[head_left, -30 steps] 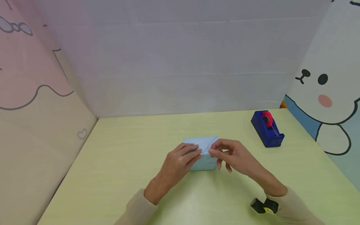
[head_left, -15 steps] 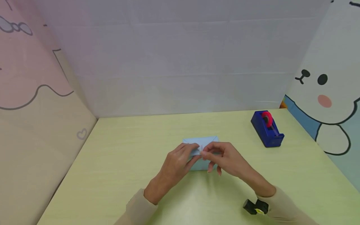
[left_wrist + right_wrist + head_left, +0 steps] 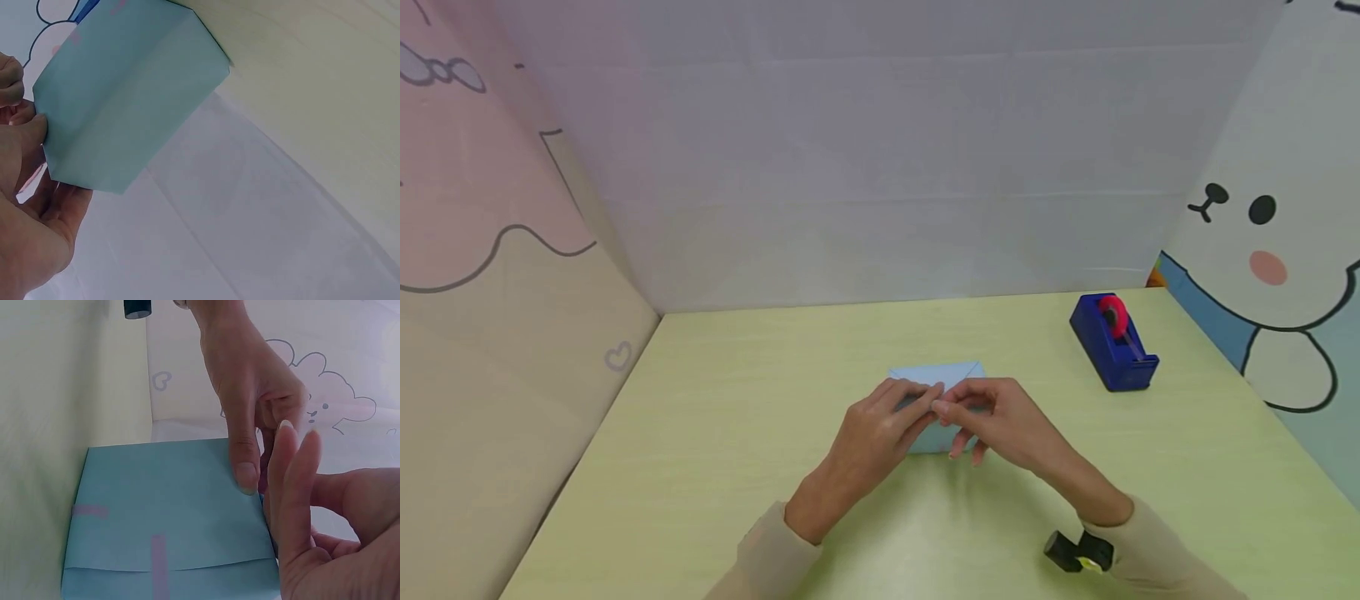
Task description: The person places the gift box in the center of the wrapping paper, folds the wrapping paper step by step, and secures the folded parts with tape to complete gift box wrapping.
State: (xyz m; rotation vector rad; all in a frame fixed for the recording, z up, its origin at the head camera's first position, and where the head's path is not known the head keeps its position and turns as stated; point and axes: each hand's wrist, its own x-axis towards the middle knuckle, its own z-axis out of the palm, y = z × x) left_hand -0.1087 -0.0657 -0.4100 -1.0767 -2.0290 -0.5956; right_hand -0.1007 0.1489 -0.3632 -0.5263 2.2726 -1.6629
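In the head view, a small box wrapped in light blue paper (image 3: pixel 943 442) stands on the table with a creased, folded side upward. My left hand (image 3: pixel 880 425) holds it from the left, fingers over the folds and thumb against the near face. Close beside those fingers, my right hand (image 3: pixel 996 417) pinches thumb and index finger together at the paper flap (image 3: pixel 953 372), its other fingers hanging before the box. The right wrist view shows pale pink tape strips (image 3: pixel 160 565) on a blue face of the box (image 3: pixel 156 500). Exactly what lies between the right fingertips is hidden.
A dark blue tape dispenser (image 3: pixel 1108 346) with a red-cored roll stands at the back right of the pale wooden table (image 3: pixel 737 375). A white panel (image 3: pixel 880 167) rises behind, and printed cartoon panels stand on both sides.
My right hand has moved left from the box's right edge to its middle, beside the left fingertips. The left index finger lifted briefly and came down again. The box stays in place.
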